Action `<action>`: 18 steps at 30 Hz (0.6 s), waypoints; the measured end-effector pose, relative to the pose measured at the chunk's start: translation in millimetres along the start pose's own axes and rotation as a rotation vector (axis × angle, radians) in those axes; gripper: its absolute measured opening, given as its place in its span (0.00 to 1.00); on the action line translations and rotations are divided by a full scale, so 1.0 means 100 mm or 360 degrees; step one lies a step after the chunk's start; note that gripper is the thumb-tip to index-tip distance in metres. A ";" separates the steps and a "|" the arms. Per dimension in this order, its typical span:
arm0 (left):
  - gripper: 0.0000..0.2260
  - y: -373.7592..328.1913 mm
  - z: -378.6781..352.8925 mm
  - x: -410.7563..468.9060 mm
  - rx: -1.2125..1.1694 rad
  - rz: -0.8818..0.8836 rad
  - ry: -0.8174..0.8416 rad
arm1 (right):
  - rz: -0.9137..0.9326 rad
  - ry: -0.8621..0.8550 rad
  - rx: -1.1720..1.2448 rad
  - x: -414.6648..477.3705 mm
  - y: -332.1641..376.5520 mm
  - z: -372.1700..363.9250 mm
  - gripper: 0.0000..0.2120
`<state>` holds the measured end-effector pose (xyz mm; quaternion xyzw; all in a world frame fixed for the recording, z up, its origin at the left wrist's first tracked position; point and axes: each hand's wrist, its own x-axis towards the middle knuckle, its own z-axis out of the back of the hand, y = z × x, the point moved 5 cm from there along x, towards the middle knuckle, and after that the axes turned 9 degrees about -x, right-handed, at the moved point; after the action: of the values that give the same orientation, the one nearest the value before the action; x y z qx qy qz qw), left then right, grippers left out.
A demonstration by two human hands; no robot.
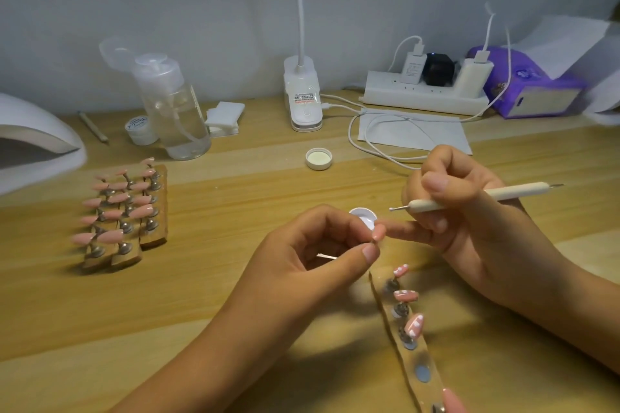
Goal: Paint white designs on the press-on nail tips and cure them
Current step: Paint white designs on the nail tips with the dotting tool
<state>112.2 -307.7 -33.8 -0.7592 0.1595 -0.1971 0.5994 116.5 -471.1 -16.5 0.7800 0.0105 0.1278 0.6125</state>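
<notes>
My left hand [308, 255] pinches a pink nail tip [379, 232] on its small stand between thumb and fingers, above the table's middle. My right hand [469, 211] grips a white dotting pen [476, 196], its metal ball tip pointing left just above that nail; my right little finger reaches toward the nail. Behind the nail sits a small white pot of paint [364, 216]. Below, a wooden strip [407, 339] holds three pink tips with white designs [414, 325] and one plain pink tip [453, 399] at the frame's bottom.
Left of centre, wooden strips [127, 214] carry several plain pink tips. A white cure lamp [33, 137] stands at far left. At the back are a clear pump bottle [174, 111], a lid [318, 158], a desk lamp base [303, 94], a power strip [426, 90] and cables.
</notes>
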 end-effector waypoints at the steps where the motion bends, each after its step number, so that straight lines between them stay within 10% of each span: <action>1: 0.03 -0.01 0.00 0.00 -0.0012 -0.0001 0.0012 | -0.0003 -0.0013 0.0003 0.00 0.00 0.00 0.07; 18: 0.07 0.01 -0.01 0.00 0.0020 0.0074 0.0002 | -0.0024 -0.0023 -0.0007 0.01 -0.02 -0.01 0.10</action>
<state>111.6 -308.2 -34.7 -0.7515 0.1763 -0.1844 0.6085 117.7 -469.8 -18.0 0.7794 0.0117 0.1175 0.6152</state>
